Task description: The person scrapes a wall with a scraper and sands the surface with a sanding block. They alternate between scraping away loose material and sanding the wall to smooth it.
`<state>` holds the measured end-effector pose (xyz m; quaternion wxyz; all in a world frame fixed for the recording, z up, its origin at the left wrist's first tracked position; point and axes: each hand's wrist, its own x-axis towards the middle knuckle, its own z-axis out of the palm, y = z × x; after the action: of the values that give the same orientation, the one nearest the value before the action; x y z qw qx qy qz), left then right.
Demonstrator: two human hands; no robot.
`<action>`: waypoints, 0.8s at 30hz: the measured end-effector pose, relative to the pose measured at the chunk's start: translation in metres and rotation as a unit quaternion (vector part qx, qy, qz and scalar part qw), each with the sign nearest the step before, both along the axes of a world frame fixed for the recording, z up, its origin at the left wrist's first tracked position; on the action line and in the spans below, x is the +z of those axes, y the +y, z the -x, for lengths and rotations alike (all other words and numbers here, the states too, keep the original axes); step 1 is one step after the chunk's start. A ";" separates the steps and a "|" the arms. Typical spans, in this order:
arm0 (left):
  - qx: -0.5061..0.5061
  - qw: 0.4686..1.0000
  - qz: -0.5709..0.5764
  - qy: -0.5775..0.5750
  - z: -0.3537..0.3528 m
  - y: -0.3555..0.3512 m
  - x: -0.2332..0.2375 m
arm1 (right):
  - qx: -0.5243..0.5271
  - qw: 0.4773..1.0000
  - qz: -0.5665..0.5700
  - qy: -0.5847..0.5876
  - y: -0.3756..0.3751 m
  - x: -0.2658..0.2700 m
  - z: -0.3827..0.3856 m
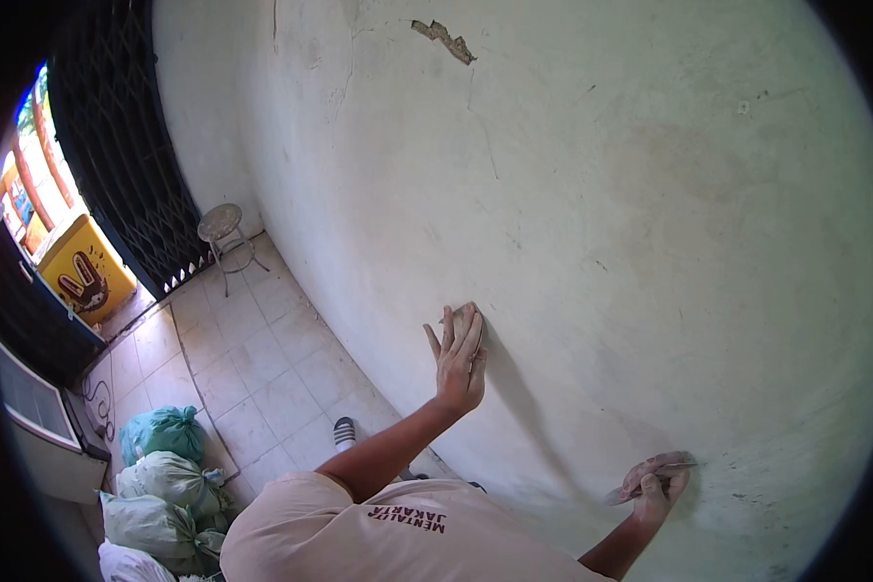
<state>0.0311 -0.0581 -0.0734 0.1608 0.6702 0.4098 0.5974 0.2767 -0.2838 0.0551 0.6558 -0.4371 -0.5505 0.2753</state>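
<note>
My left hand [459, 361] is raised at the wall [572, 223], its dusty fingers stretched out and partly spread. A small grey patch shows between the fingertips; I cannot make out what it is. Lower and to the right, my right hand [656, 493] grips a crumpled, dusty, brownish-grey piece [650, 470], like a rag or worn sandpaper, against the wall. The pale green wall has thin cracks, smudges and a chipped patch [444, 41] near the top.
Several tied bags [165, 485] sit on the tiled floor [262, 359] at lower left. A round metal stool [220, 222] stands in the corner by a dark folding gate [116, 126]. A yellow box [92, 272] is at the doorway. A sandalled foot [344, 434] shows below my left arm.
</note>
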 end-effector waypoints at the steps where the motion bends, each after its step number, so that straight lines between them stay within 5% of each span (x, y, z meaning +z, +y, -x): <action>1: 0.002 1.000 0.012 0.002 -0.001 -0.002 0.000 | 0.005 1.000 0.000 0.000 0.000 0.000 -0.001; 24: -0.006 0.998 -0.007 -0.055 -0.008 0.019 0.051 | 0.058 0.998 -0.020 0.014 -0.002 -0.008 -0.014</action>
<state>0.0395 -0.0386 -0.0226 0.1821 0.6398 0.3925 0.6351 0.2911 -0.2853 0.0470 0.6548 -0.3874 -0.5710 0.3084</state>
